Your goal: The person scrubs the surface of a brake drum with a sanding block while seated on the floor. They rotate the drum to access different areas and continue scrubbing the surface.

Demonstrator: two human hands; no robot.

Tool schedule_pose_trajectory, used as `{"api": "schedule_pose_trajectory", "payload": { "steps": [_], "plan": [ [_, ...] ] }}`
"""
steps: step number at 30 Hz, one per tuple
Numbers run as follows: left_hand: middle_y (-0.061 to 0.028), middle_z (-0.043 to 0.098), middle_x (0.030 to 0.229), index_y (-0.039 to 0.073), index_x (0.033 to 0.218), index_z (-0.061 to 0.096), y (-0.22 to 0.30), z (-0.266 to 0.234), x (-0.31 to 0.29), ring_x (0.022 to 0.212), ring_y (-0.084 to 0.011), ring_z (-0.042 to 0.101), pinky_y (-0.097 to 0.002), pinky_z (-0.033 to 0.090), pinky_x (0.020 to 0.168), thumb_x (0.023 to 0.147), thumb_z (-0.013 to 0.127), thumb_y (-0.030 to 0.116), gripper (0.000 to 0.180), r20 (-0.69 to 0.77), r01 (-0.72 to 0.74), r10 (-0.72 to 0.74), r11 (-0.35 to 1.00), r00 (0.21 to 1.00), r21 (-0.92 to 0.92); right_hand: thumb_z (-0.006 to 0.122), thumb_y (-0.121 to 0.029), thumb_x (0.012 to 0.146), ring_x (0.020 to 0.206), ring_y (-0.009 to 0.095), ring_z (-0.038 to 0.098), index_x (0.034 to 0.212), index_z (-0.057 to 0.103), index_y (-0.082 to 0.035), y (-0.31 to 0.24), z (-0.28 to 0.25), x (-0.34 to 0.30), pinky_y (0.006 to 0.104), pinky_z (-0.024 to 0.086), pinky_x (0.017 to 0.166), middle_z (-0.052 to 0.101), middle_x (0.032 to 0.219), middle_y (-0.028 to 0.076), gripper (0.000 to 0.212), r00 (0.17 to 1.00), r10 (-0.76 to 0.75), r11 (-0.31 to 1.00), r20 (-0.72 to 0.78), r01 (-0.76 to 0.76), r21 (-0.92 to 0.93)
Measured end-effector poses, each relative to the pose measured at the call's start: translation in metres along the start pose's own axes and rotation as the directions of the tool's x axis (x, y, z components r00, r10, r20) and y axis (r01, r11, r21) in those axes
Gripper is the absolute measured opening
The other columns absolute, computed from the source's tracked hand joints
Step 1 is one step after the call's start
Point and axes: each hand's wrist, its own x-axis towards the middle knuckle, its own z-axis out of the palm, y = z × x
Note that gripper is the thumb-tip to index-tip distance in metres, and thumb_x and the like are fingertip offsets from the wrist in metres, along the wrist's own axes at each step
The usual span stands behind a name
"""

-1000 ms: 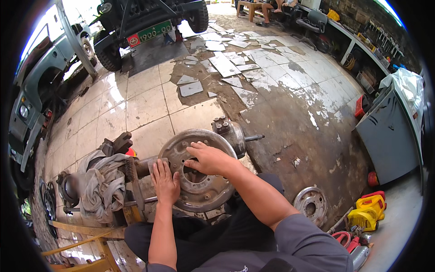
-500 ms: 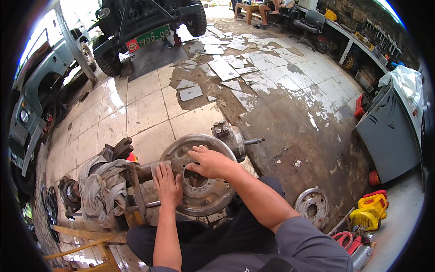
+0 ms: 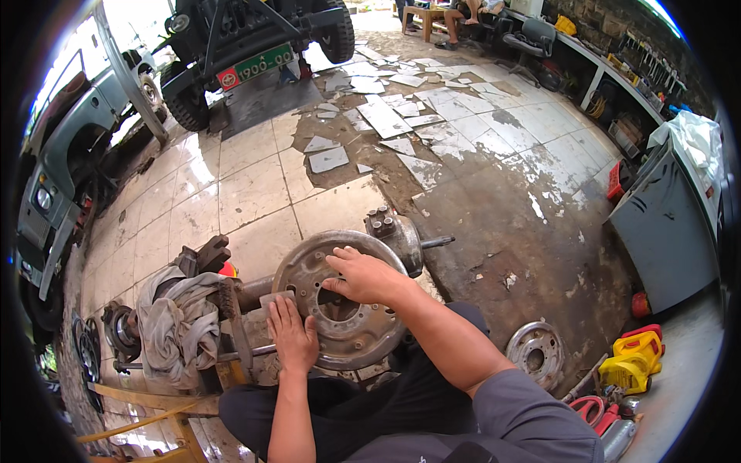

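A round worn metal disc (image 3: pixel 351 345) with a raised rim, bolt holes and a wide centre hole, much like a brake backing plate, stands before my lap. At its left edge, the flat fingers of my left hand (image 3: pixel 295 338) press on a small grey-brown sheet (image 3: pixel 278 297), possibly sandpaper. My right hand (image 3: pixel 364 278) rests on the disc's face, fingers stretched out and thumb apart by the centre hole. Left of the disc runs a metal axle tube (image 3: pixel 255 292), with a grey rag (image 3: pixel 177 328) draped over the assembly. Behind the disc sits a metal housing (image 3: pixel 394 231) with a protruding shaft.
A yellow metal stand (image 3: pixel 147 401) is at lower left. To my right lie a smaller round metal plate (image 3: pixel 535 353) and a yellow container (image 3: pixel 629 366), beside a grey cabinet (image 3: pixel 668 224). Broken tiles (image 3: pixel 384 116) litter the floor ahead, near a raised vehicle (image 3: pixel 255 35).
My left hand has slid toward me along the disc's left edge, and the small sheet has moved with it. My right hand keeps its place on the disc.
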Motion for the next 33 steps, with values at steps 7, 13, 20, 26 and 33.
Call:
{"api": "schedule_pose_trajectory", "payload": {
  "steps": [7, 13, 20, 26, 33],
  "plan": [
    [-0.0219, 0.024, 0.164, -0.003, 0.155, 0.030, -0.019, -0.007, 0.065, 0.152, -0.0403, 0.019, -0.0554, 0.017, 0.122, 0.106, 0.037, 0.050, 0.072, -0.041, 0.057, -0.063, 0.991, 0.997, -0.121, 0.056, -0.047, 0.099, 0.143, 0.042, 0.037, 0.140, 0.051, 0.001, -0.018, 0.001, 0.003, 0.0493, 0.039, 0.113, 0.045, 0.150, 0.025, 0.063, 0.998, -0.009, 0.999, 0.064, 0.007, 0.033],
    [-0.0202, 0.026, 0.163, -0.002, 0.153, 0.034, -0.004, -0.006, 0.015, 0.151, -0.0397, 0.023, -0.0544, 0.019, 0.122, 0.104, 0.042, 0.047, 0.070, 0.029, -0.071, 0.069, 0.996, 0.997, 0.053, 0.056, -0.047, 0.099, 0.142, 0.042, 0.039, 0.138, 0.052, 0.001, -0.003, -0.001, -0.001, 0.0492, 0.039, 0.113, 0.044, 0.151, 0.026, 0.062, 1.000, 0.021, 1.000, -0.022, -0.021, 0.015],
    [-0.0232, 0.028, 0.162, -0.004, 0.153, 0.034, -0.011, -0.002, 0.050, 0.151, -0.0407, 0.024, -0.0559, 0.019, 0.121, 0.105, 0.039, 0.046, 0.069, -0.087, -0.004, 0.000, 0.998, 0.996, -0.055, 0.055, -0.048, 0.099, 0.143, 0.043, 0.038, 0.142, 0.049, 0.000, -0.008, 0.001, 0.000, 0.0496, 0.039, 0.113, 0.044, 0.151, 0.026, 0.064, 1.000, 0.000, 1.000, 0.030, -0.001, 0.025],
    [-0.0217, 0.031, 0.161, -0.004, 0.151, 0.038, 0.001, -0.001, 0.006, 0.150, -0.0404, 0.025, -0.0565, 0.019, 0.121, 0.105, 0.038, 0.047, 0.068, -0.029, -0.062, 0.062, 0.998, 0.998, 0.004, 0.055, -0.048, 0.100, 0.142, 0.041, 0.040, 0.141, 0.050, 0.000, -0.005, -0.007, -0.002, 0.0493, 0.039, 0.113, 0.044, 0.151, 0.025, 0.064, 1.000, 0.008, 1.000, 0.010, -0.009, 0.026],
    [-0.0219, 0.030, 0.161, -0.004, 0.151, 0.037, -0.007, 0.000, 0.034, 0.150, -0.0404, 0.025, -0.0549, 0.018, 0.122, 0.106, 0.037, 0.048, 0.069, -0.064, -0.040, 0.038, 0.999, 0.997, -0.037, 0.054, -0.050, 0.100, 0.143, 0.041, 0.038, 0.142, 0.048, 0.002, -0.007, -0.004, -0.003, 0.0467, 0.037, 0.115, 0.043, 0.151, 0.028, 0.067, 0.999, -0.001, 1.000, 0.035, 0.000, 0.023]
  ]
}}
